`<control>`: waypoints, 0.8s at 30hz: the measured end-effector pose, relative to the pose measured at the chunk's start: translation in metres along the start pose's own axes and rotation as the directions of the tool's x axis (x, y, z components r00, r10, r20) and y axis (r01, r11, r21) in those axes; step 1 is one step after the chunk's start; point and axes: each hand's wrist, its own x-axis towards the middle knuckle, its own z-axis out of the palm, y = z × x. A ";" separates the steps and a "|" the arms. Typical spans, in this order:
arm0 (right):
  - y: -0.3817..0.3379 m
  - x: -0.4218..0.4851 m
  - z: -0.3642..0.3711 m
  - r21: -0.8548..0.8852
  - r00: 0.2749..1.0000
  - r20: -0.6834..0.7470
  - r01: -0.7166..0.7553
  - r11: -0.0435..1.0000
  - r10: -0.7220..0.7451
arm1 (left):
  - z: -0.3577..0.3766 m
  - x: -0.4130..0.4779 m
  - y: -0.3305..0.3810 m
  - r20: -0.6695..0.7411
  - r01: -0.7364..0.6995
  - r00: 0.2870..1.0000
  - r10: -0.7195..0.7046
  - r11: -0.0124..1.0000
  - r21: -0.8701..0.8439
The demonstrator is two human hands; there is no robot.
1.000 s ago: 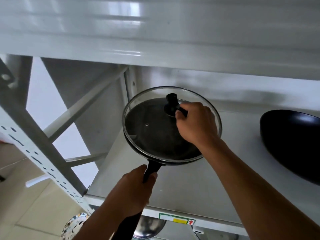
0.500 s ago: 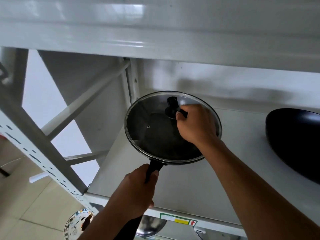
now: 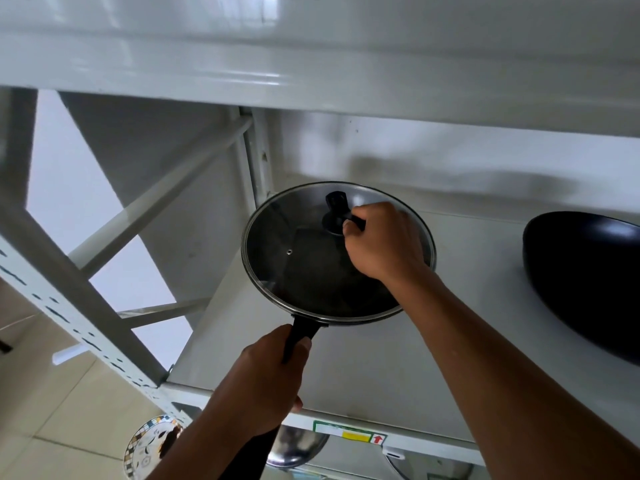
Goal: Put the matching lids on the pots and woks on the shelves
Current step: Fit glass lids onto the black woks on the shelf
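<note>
A black wok sits on the white shelf [image 3: 363,375], covered by a round glass lid [image 3: 284,258] with a metal rim and a black knob [image 3: 335,202]. My right hand [image 3: 381,240] grips the knob from the right. My left hand [image 3: 263,379] is closed around the wok's black handle [image 3: 300,336], which points toward me over the shelf's front edge. The lid lies flat on the wok's rim. A second black wok [image 3: 588,282] without a lid rests on the same shelf at the far right.
The shelf above [image 3: 311,74] hangs low over the wok. A white perforated upright [image 3: 79,327] and diagonal braces stand at the left. Below the shelf edge are a patterned plate [image 3: 145,448] and a steel pot [image 3: 298,445].
The lid has settled from tilted to flat on the wok's rim. Both hands keep their grips; the view has shifted slightly.
</note>
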 end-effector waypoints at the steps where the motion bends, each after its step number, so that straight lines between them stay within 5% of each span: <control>1: 0.000 0.000 0.000 0.006 1.000 0.005 -0.005 1.000 0.005 | 0.000 0.001 0.000 0.001 -0.001 1.000 0.001 1.000 0.002; 24: -0.002 0.002 -0.002 -0.022 0.999 0.022 -0.038 0.999 0.038 | -0.002 -0.002 0.005 0.004 -0.004 1.000 0.004 1.000 0.002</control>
